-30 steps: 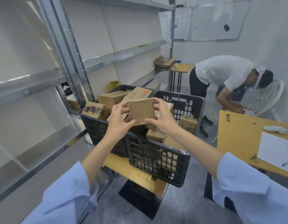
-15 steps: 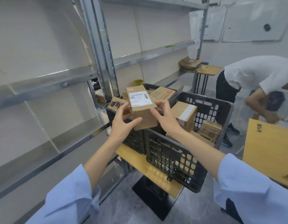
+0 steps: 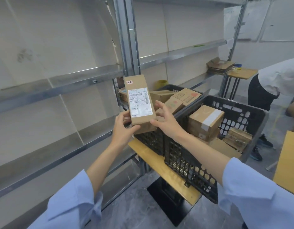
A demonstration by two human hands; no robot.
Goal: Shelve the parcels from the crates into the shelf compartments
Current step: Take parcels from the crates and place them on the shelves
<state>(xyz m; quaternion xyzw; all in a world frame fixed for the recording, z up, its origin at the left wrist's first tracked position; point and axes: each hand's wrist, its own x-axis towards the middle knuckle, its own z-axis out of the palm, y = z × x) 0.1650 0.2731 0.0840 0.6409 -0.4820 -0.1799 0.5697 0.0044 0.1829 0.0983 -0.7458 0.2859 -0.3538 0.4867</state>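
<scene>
I hold a long brown cardboard parcel [image 3: 139,103] with a white shipping label facing me, tilted up over the near corner of the left crate. My left hand [image 3: 123,128] grips its lower left end. My right hand [image 3: 166,121] supports its lower right edge with fingers spread. Two black plastic crates [image 3: 189,164] stand on a small wooden table and hold several more cardboard parcels [image 3: 205,123]. The metal shelf [image 3: 86,78] with bare compartments runs along the left.
A person in a white shirt [image 3: 278,80] bends over at the right. A wooden table edge [image 3: 288,162] juts in at the right. A small side table with flattened cardboard [image 3: 220,65] stands at the back. A shelf upright [image 3: 128,38] rises just behind the parcel.
The parcel has come up out of the crate and turned so its label faces me. Both hands moved left toward the shelf, and my view swung left.
</scene>
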